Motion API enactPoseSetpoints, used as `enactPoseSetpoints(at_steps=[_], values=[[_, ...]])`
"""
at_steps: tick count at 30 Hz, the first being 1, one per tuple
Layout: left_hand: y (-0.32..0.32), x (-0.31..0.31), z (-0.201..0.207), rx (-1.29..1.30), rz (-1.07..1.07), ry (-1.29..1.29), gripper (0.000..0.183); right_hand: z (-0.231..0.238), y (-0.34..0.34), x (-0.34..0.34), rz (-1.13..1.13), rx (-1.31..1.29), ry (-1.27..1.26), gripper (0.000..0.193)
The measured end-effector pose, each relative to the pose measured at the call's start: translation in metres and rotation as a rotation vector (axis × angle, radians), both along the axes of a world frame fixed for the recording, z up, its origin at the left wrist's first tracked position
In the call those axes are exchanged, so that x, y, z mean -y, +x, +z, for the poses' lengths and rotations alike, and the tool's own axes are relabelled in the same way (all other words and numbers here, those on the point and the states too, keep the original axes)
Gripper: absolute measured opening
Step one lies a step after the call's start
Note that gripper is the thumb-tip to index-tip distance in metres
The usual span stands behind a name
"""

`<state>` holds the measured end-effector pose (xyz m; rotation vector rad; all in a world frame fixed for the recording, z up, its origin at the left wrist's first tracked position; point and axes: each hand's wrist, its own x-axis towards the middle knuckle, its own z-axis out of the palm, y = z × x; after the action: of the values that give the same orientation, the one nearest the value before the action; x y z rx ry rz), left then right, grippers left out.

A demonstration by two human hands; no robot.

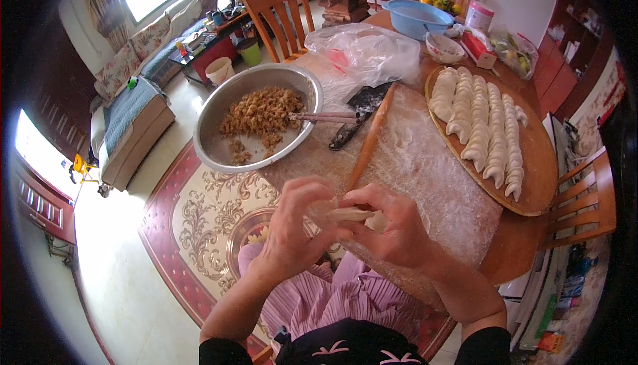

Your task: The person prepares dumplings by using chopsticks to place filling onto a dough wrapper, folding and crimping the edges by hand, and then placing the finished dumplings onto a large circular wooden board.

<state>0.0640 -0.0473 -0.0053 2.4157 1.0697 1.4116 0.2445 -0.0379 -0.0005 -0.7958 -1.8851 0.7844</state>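
Note:
Just in front of my body, above the near edge of the table, a pale dough dumpling [351, 214] is held between both hands. My left hand [292, 225] is curled around one end, slightly blurred by motion. The fingers of my right hand [397, 225] pinch the dough's other side; the fingers partly hide it. Beyond them lies a wooden rolling pin [373, 136] on the floured board [425, 166]. A metal bowl [203, 144] at the left holds crumbly brown filling [262, 114], with chopsticks [325, 118] resting in it. Rows of finished dumplings [477, 126] cover a round wooden tray [541, 189] at the right.
A cleaver [345, 132] with a dark handle lies between bowl and rolling pin. Behind stand a crumpled plastic bag [365, 53], a blue basin [417, 19], a small bowl [445, 47] and a red box [477, 49]. Wooden chairs [278, 19] flank the table.

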Motion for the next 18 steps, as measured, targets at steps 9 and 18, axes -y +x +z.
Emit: enactPoseSetpoints(at_steps=[9, 18], values=[[0.006, 0.012, 0.011, 0.023, 0.023, -0.590, 0.048, 0.000, -0.001, -0.001, 0.006, 0.035, 0.013, 0.028], [0.041, -0.003, -0.012, 0.457, 0.170, -0.680, 0.036, -0.003, 0.004, -0.003, -0.161, 0.145, 0.197, 0.044]])
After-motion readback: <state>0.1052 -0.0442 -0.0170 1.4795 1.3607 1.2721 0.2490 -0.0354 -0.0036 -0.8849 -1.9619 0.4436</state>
